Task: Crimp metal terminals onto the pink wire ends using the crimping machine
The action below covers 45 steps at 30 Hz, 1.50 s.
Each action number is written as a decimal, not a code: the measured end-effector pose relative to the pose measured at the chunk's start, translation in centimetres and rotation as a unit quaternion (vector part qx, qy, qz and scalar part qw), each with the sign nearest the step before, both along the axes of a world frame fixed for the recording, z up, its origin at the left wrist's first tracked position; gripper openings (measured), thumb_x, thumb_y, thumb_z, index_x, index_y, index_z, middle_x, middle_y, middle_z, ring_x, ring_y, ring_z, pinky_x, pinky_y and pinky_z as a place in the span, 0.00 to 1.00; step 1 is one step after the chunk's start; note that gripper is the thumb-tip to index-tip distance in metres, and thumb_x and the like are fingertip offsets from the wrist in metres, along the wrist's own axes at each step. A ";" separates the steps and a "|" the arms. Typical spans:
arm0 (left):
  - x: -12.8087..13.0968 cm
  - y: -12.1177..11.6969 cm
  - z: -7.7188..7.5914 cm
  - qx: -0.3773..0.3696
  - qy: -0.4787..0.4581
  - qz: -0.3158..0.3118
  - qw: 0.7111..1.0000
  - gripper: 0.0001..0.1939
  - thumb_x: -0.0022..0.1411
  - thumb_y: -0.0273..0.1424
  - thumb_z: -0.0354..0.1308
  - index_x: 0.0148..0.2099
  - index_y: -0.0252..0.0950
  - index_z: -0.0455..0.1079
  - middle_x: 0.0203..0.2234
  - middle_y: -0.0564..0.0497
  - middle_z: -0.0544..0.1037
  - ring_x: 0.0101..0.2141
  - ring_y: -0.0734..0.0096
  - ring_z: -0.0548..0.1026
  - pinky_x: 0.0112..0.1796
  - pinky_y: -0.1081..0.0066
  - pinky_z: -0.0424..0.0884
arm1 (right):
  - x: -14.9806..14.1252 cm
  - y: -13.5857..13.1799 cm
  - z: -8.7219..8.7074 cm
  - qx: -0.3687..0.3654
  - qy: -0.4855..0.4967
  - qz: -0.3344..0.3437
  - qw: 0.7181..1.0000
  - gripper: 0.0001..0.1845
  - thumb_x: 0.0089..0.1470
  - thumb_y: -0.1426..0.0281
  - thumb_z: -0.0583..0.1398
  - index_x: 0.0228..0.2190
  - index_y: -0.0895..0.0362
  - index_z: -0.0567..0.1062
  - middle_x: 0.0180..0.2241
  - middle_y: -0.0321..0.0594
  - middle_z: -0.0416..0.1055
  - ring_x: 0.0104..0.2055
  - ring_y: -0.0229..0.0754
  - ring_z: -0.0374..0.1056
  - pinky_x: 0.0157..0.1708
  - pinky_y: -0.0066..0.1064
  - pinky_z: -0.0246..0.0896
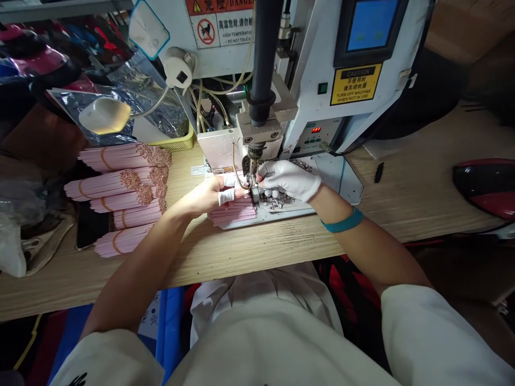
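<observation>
Under the tip of a soldering machine, my two hands meet at a small metal block. My left hand, with white covers on some fingers, comes in from the left; its fingers are closed on a thin pink wire, whose end is hidden by the fingertips. Loose pink wires lie side by side below that hand. My right hand wears a white glove with bare fingertips, pinched together beside the tip on something too small to make out. Small metal parts are heaped just below it.
Banded bundles of pink wires are stacked on the left of the wooden table, beside a dark phone. A lit lamp hangs over a yellow basket. A control box stands behind my right hand.
</observation>
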<state>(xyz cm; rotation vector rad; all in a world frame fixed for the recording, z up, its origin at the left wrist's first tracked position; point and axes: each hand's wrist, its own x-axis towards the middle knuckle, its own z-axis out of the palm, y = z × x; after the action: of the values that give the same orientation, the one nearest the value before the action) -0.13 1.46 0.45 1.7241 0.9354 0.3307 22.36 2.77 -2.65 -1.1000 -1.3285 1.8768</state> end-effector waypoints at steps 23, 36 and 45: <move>0.6 1.2 -2.1 -0.008 0.046 0.072 0.996 0.06 0.50 0.30 0.55 0.28 0.31 0.67 0.20 0.56 0.62 0.21 0.79 0.55 0.23 0.74 0.51 | -0.7 -0.3 -0.1 0.014 -0.029 -0.008 0.999 0.07 0.50 0.82 0.60 0.29 0.60 0.69 0.20 0.32 0.62 0.16 0.29 0.57 0.09 0.17 0.49; 0.8 1.3 -1.8 0.017 0.057 0.089 0.994 0.05 0.45 0.31 0.56 0.24 0.34 0.64 0.20 0.55 0.66 0.22 0.76 0.62 0.23 0.75 0.55 | -0.7 -0.4 0.2 0.009 -0.028 -0.022 0.999 0.07 0.49 0.82 0.60 0.28 0.60 0.69 0.20 0.34 0.62 0.17 0.29 0.57 0.09 0.19 0.51; 1.3 1.1 -1.6 0.019 0.052 0.122 0.991 0.06 0.44 0.30 0.55 0.21 0.34 0.62 0.19 0.55 0.65 0.23 0.76 0.62 0.23 0.75 0.56 | -0.7 -0.4 0.3 0.002 -0.018 -0.026 0.999 0.07 0.47 0.83 0.60 0.28 0.60 0.69 0.19 0.32 0.63 0.16 0.29 0.59 0.09 0.18 0.50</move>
<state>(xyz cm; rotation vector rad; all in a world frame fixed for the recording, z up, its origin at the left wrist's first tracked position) 1.13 2.51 -1.17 1.6764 1.2264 0.4239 21.62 2.39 -2.40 -1.1604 -1.3090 1.8241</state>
